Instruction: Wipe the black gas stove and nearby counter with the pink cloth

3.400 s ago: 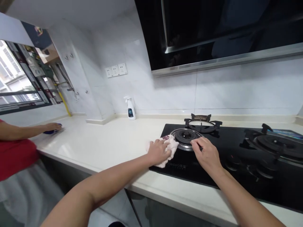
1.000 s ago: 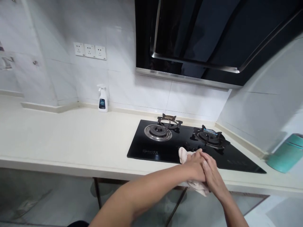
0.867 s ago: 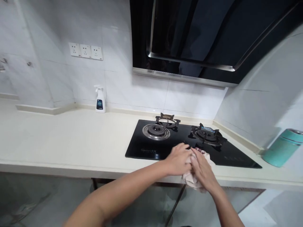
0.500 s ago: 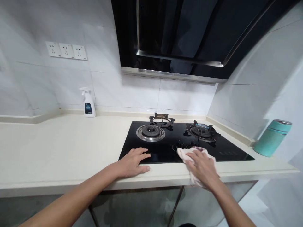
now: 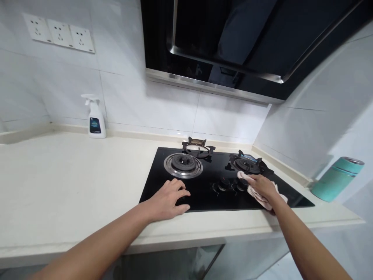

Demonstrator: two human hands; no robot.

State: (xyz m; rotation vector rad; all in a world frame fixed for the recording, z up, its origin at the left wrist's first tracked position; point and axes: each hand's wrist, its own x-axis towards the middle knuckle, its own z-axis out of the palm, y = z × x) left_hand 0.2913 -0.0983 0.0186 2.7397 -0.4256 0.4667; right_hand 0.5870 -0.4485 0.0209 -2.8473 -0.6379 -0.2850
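Observation:
My right hand (image 5: pixel 264 186) is closed on a whitish-pink cloth (image 5: pixel 259 198) and presses it against the black glass gas stove (image 5: pixel 204 196), to the right of two control knobs (image 5: pixel 223 184). Part of the cloth sticks out toward the right burner (image 5: pixel 247 165). At the stove's front left, my left hand (image 5: pixel 170 199) rests with bent, parted fingers and holds nothing. Behind it lies the left burner (image 5: pixel 183 162) without its grate. That loose pan support (image 5: pixel 198 148) sits at the stove's back edge.
A white spray bottle (image 5: pixel 96 122) stands by the wall on the pale counter (image 5: pixel 72 186). Near the right wall is a turquoise tumbler (image 5: pixel 336 179). A black range hood (image 5: pixel 215 50) overhangs the stove. Sockets (image 5: pixel 60 33) are on the wall at upper left.
My right hand has moved the cloth rightward and farther back, from the front edge and knobs toward the right burner. The knobs now show. My left hand stays on the stove; the view has tilted slightly.

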